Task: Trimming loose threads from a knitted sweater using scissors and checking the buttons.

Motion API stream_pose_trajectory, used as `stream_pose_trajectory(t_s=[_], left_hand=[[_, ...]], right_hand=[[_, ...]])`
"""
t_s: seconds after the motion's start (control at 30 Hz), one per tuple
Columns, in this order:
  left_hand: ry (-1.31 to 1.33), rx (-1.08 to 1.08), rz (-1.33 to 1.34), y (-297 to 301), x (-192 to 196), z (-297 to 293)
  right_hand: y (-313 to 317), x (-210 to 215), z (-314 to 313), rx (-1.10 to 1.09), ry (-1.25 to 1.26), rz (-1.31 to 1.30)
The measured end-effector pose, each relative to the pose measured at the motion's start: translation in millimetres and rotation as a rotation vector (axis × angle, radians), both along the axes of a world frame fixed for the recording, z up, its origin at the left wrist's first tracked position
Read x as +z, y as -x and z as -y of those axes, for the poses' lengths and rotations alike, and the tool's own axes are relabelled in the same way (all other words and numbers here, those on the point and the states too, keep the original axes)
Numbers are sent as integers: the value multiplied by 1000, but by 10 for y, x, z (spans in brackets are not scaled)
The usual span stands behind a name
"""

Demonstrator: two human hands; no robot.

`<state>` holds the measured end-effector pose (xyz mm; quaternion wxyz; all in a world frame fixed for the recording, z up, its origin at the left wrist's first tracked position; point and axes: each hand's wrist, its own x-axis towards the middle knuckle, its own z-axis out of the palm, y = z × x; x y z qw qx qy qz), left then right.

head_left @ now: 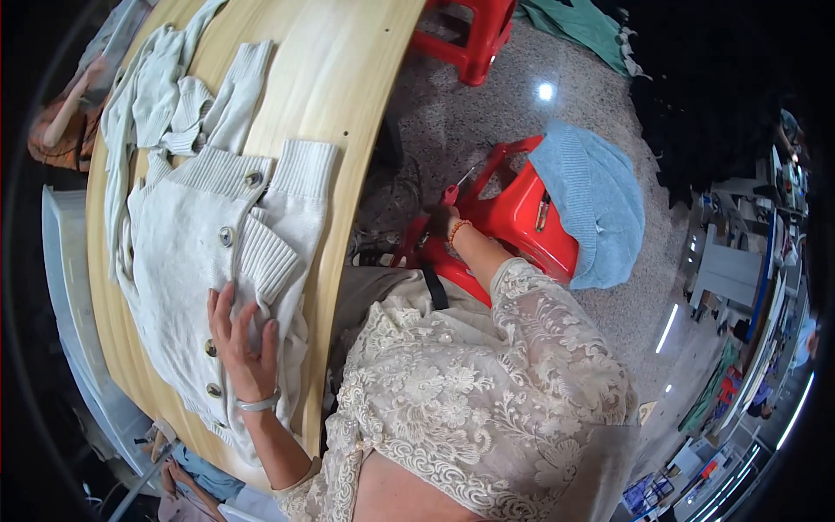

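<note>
Left hand [248, 361], fingers spread, lies over a white cardigan [178, 278]; right hand [442, 219] (well apart) grips a pink-handled tool [450, 195].

Pale wood-grain tabletop [348, 78], small dark holes near its right edge. Beyond its left edge, a long translucent whitish plastic bin [65, 252]. Upper left, a person in orange-brown clothing [56, 135], partly lost in shadow.

Grey speckled polished floor [522, 113], bright lamp glare on it. Standing there: a glossy red plastic stool [513, 213], a light-blue ribbed knit garment [600, 209] draped over its right side; on the seat, a small dark-and-metal object [543, 211], kind unclear. At top, a second red plastic stool [480, 43], cut by the frame. To its right, a crumpled green cloth [578, 30]. Far right, grey workstations [731, 274], small and bent near the rim.
</note>
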<state>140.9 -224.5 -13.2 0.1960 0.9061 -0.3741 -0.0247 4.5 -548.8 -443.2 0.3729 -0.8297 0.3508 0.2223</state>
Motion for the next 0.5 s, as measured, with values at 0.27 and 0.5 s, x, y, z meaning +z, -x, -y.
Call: stream_pose_trajectory(t_s=[0.27,0.5], left_hand=[[64,69,66,62,49,-67],[51,112,-43,128,35,-53]], right_hand=[[-1461,611,-90,-63,-136,294],[-3131,1415,-519,-27,-308,593]])
